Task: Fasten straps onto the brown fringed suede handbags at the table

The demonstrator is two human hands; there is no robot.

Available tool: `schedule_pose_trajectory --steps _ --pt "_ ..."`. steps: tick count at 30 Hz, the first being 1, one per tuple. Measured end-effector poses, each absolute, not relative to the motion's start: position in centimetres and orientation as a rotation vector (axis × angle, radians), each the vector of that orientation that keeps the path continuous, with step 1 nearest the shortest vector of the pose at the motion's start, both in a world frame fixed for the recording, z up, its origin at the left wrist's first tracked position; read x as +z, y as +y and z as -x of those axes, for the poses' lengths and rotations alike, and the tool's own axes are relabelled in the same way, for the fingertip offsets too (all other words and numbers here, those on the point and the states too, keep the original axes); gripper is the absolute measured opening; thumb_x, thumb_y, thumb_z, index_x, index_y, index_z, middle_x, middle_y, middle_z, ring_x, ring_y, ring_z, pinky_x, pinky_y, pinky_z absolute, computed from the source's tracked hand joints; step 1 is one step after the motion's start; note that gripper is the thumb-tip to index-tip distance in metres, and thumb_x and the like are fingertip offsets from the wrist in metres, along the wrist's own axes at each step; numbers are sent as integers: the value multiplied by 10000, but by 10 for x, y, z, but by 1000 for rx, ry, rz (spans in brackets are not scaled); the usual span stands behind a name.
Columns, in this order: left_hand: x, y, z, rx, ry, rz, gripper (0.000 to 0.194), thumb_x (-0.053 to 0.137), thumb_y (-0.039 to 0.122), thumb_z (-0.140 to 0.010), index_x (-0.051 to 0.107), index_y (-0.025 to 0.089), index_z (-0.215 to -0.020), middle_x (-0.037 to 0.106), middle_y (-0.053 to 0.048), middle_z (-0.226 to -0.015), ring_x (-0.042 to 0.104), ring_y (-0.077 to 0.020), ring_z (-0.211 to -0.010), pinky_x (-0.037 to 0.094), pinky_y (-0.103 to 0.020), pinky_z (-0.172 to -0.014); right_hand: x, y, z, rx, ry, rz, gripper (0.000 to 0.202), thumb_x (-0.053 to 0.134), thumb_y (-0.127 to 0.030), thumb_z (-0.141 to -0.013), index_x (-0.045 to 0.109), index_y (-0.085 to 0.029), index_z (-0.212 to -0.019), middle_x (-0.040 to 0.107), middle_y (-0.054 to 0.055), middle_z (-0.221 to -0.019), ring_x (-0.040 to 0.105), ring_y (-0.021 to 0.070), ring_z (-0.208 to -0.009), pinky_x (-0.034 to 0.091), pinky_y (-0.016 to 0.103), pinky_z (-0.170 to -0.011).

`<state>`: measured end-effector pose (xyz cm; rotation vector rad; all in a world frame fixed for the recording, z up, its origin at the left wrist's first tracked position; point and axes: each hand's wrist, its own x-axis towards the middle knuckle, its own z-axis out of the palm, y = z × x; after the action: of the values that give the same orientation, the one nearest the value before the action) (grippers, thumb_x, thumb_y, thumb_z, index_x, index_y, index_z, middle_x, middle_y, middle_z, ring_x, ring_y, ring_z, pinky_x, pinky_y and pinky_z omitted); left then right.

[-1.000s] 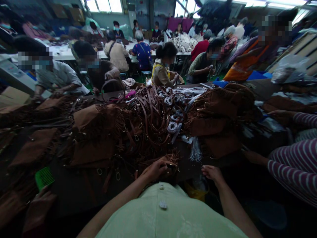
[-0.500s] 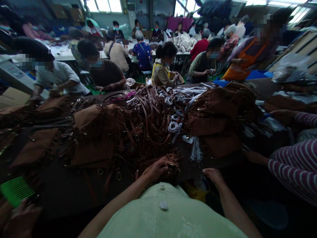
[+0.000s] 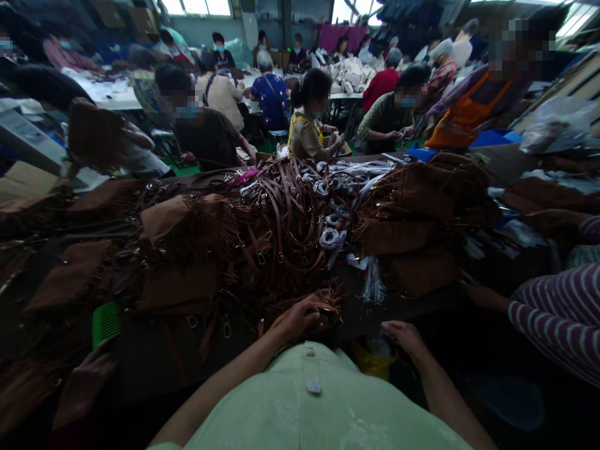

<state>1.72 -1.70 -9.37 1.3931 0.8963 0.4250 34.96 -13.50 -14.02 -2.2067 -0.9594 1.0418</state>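
Observation:
My left hand point(image 3: 300, 317) lies on a brown fringed bag point(image 3: 328, 300) at the table's near edge, its fingers curled over the bag's metal-trimmed opening. Just right of my body, my right hand point(image 3: 404, 334) is held with thumb and fingers pinched together. Whatever sits between those fingertips is too small and dark to make out. Below that hand hangs something yellow point(image 3: 372, 362), partly in shadow. A bunch of thin white tag strings point(image 3: 374, 281) lies on the table beyond my right hand.
Brown straps with metal clips point(image 3: 281, 212) are heaped mid-table, beside rolls of grey ribbon point(image 3: 330, 237). Brown fringed bags point(image 3: 178, 287) lie on both sides. At left, a co-worker's hand point(image 3: 89, 375) holds a green comb point(image 3: 105, 322); at right is a striped sleeve point(image 3: 557, 312).
The co-worker's green comb has moved right and turned upright. Across the table at far left, a person has raised a brown bag. My two hands have hardly moved.

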Motion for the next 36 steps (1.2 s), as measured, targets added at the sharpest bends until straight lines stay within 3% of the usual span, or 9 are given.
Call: schedule_pose_trajectory --steps 3,10,23,36 --pt "-95 -17 -18 392 933 -1368 207 596 288 -757 642 92 -804 631 -44 -758 531 -129 -693 409 -245 -662 -120 -133 -323 1140 -1033 2104 451 609 -520 -624 735 -139 -830 701 65 -731 613 191 -666 469 265 -603" --pt "-105 -19 -22 347 994 -1128 142 640 245 -693 598 113 -727 595 8 -650 514 -95 -600 398 -224 -612 -80 -137 -254 1259 -1333 1969 357 569 -497 -696 718 -173 -708 688 45 -722 606 191 -733 453 250 -667" --pt "-121 -17 -19 378 976 -1161 183 637 267 -676 625 106 -762 554 24 -629 458 -77 -569 363 -213 -578 -84 -135 -231 1335 -1350 2017 350 572 -477 -657 718 -160 -671 688 59 -693 607 208 -708 444 268 -645" --pt "-133 -14 -18 399 957 -1133 264 672 308 -651 651 86 -791 602 -17 -688 495 -89 -601 381 -219 -599 -70 -135 -226 1311 -1362 2009 357 560 -489 -671 715 -168 -677 681 60 -723 596 201 -715 441 268 -667"
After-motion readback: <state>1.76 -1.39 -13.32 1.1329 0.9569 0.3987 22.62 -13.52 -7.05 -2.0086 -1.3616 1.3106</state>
